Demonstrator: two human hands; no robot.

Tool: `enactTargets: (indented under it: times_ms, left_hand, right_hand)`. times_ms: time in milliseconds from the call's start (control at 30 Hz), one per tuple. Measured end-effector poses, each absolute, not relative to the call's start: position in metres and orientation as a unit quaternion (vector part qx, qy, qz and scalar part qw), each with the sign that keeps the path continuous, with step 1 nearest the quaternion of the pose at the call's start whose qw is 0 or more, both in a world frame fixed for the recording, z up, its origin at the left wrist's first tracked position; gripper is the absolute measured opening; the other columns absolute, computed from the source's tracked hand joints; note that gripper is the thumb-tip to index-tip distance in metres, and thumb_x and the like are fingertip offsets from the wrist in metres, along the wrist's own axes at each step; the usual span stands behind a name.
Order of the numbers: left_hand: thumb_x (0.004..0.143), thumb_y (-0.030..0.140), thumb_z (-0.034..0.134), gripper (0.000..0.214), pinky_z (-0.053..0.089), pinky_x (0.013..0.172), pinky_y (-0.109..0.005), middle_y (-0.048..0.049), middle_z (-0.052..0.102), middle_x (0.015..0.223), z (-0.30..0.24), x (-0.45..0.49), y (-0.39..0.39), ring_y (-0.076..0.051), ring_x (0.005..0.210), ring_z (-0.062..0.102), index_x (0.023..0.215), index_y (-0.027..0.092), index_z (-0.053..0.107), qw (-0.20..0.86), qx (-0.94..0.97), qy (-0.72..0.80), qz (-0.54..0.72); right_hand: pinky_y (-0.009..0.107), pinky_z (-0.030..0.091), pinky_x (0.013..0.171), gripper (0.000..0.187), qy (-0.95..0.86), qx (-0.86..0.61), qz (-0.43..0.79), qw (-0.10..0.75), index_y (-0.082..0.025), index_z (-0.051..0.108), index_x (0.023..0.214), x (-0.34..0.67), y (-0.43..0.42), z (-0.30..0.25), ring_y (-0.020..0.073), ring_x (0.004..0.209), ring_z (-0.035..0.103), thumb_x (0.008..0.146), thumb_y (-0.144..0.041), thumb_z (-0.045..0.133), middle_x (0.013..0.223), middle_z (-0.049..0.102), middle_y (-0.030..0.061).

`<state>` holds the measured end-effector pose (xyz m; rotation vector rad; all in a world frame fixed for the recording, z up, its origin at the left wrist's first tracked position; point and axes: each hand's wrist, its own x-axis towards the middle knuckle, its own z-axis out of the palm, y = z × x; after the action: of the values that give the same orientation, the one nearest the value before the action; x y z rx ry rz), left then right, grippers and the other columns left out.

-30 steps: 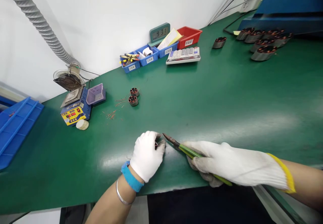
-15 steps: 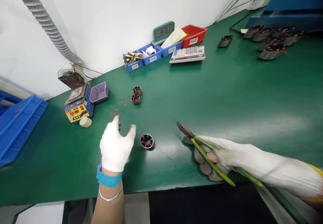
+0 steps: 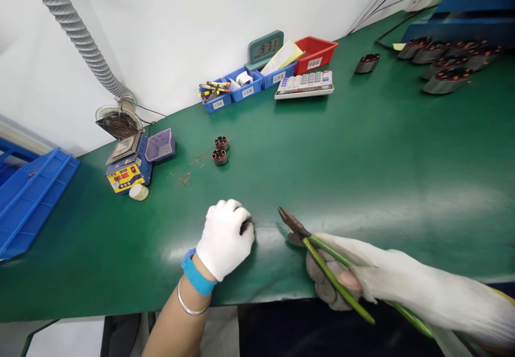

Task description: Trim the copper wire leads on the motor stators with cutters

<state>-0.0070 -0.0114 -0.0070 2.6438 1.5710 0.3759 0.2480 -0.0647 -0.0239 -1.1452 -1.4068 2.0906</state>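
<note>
My left hand (image 3: 227, 239), in a white glove, is closed around a small motor stator (image 3: 244, 226); only a dark bit of it shows between the fingers. Thin wire trails from it to the right, toward the pliers. Gloved too, my right hand (image 3: 332, 274) grips green-handled cutting pliers (image 3: 301, 228), whose jaws point up and left, a little apart from the left hand. Two more stators (image 3: 219, 157) stand close together farther back, with copper wire scraps (image 3: 185, 178) to their left.
At left are a blue-and-yellow solder pot (image 3: 126, 177), a purple tray (image 3: 161, 145) and a blue crate (image 3: 36, 201). Along the wall stand blue bins (image 3: 247, 91), a clock (image 3: 265, 49), a red bin (image 3: 316, 56) and a calculator (image 3: 304, 85). Several larger stators (image 3: 447, 81) sit at back right.
My left hand has moved right and down and closed over the stator that stood on the table. The pliers in my right hand have shifted slightly left and down.
</note>
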Motion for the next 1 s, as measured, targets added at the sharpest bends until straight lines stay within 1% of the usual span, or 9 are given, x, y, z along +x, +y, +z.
enactTargets:
  times_ms: [133, 233, 300, 367, 500, 600, 700, 867, 1000]
  left_hand:
    - [0.084, 0.008, 0.053, 0.014, 0.043, 0.077, -0.036, -0.0036, 0.066, 0.090, -0.011, -0.004, -0.009, -0.022, 0.086, 0.057, 0.084, 0.021, 0.060, 0.041, 0.862, 0.494, 0.107]
    - [0.086, 0.009, 0.051, 0.013, 0.043, 0.076, -0.035, -0.0045, 0.064, 0.088, -0.014, -0.002, -0.008, -0.022, 0.085, 0.056, 0.085, 0.021, 0.057, 0.040, 0.858, 0.503, 0.099]
    - [0.086, 0.009, 0.051, 0.013, 0.043, 0.077, -0.036, -0.0047, 0.063, 0.088, -0.016, 0.000, -0.008, -0.022, 0.084, 0.056, 0.085, 0.021, 0.056, 0.036, 0.858, 0.504, 0.095]
    - [0.087, 0.010, 0.050, 0.013, 0.043, 0.077, -0.036, -0.0047, 0.063, 0.088, -0.019, 0.001, -0.008, -0.023, 0.084, 0.056, 0.085, 0.022, 0.055, 0.026, 0.858, 0.504, 0.095]
    - [0.088, 0.011, 0.050, 0.012, 0.042, 0.076, -0.037, -0.0047, 0.062, 0.086, -0.026, 0.003, -0.008, -0.023, 0.083, 0.056, 0.084, 0.022, 0.054, -0.005, 0.858, 0.502, 0.110]
    - [0.089, 0.012, 0.049, 0.013, 0.042, 0.076, -0.037, -0.0043, 0.062, 0.084, -0.030, 0.003, -0.008, -0.023, 0.082, 0.056, 0.084, 0.022, 0.054, -0.021, 0.856, 0.503, 0.119]
    - [0.090, 0.012, 0.049, 0.013, 0.042, 0.076, -0.037, -0.0040, 0.062, 0.083, -0.030, 0.004, -0.008, -0.023, 0.081, 0.056, 0.084, 0.022, 0.055, -0.028, 0.856, 0.500, 0.125]
    - [0.089, 0.012, 0.048, 0.014, 0.041, 0.074, -0.037, -0.0040, 0.062, 0.081, -0.029, 0.005, -0.007, -0.023, 0.080, 0.056, 0.083, 0.022, 0.056, -0.026, 0.857, 0.500, 0.122]
    - [0.089, 0.012, 0.048, 0.014, 0.041, 0.074, -0.037, -0.0046, 0.062, 0.081, -0.031, 0.005, -0.007, -0.023, 0.080, 0.056, 0.083, 0.021, 0.057, -0.015, 0.859, 0.494, 0.133]
  right_hand:
    - [0.035, 0.051, 0.076, 0.052, -0.431, -0.369, 0.806, 0.168, -0.024, 0.055, 0.105, 0.239, -0.070, -0.019, 0.0226, 0.086, 0.060, 0.072, -0.060, 0.072, 0.093, 0.056, 0.0037]
    - [0.037, 0.055, 0.081, 0.052, -0.447, -0.381, 0.794, 0.158, -0.023, 0.054, 0.107, 0.235, -0.070, -0.016, 0.0248, 0.094, 0.064, 0.076, -0.062, 0.068, 0.100, 0.057, 0.0065]
    - [0.037, 0.056, 0.078, 0.057, -0.455, -0.391, 0.786, 0.149, -0.022, 0.052, 0.112, 0.233, -0.069, -0.014, 0.0243, 0.091, 0.066, 0.077, -0.064, 0.065, 0.099, 0.061, 0.0073]
    - [0.036, 0.056, 0.076, 0.061, -0.458, -0.412, 0.777, 0.130, -0.021, 0.051, 0.115, 0.230, -0.066, -0.012, 0.0230, 0.084, 0.067, 0.075, -0.066, 0.065, 0.094, 0.066, 0.0072]
    - [0.034, 0.055, 0.070, 0.062, -0.451, -0.452, 0.761, 0.114, -0.021, 0.050, 0.113, 0.220, -0.062, -0.007, 0.0205, 0.072, 0.068, 0.069, -0.062, 0.066, 0.088, 0.070, 0.0061]
    - [0.034, 0.055, 0.067, 0.056, -0.441, -0.465, 0.759, 0.117, -0.022, 0.051, 0.106, 0.213, -0.060, -0.004, 0.0196, 0.068, 0.068, 0.067, -0.059, 0.066, 0.084, 0.070, 0.0051]
    - [0.035, 0.056, 0.067, 0.053, -0.426, -0.475, 0.759, 0.130, -0.022, 0.052, 0.103, 0.210, -0.058, -0.006, 0.0206, 0.069, 0.069, 0.067, -0.058, 0.066, 0.082, 0.070, 0.0040]
    - [0.034, 0.056, 0.064, 0.042, -0.430, -0.482, 0.747, 0.157, -0.023, 0.056, 0.105, 0.208, -0.056, -0.016, 0.0209, 0.066, 0.070, 0.072, -0.048, 0.067, 0.078, 0.070, 0.0019]
    - [0.030, 0.054, 0.057, 0.032, -0.456, -0.477, 0.737, 0.149, -0.023, 0.051, 0.097, 0.206, -0.057, -0.022, 0.0198, 0.061, 0.069, 0.077, -0.045, 0.060, 0.072, 0.069, 0.0018]
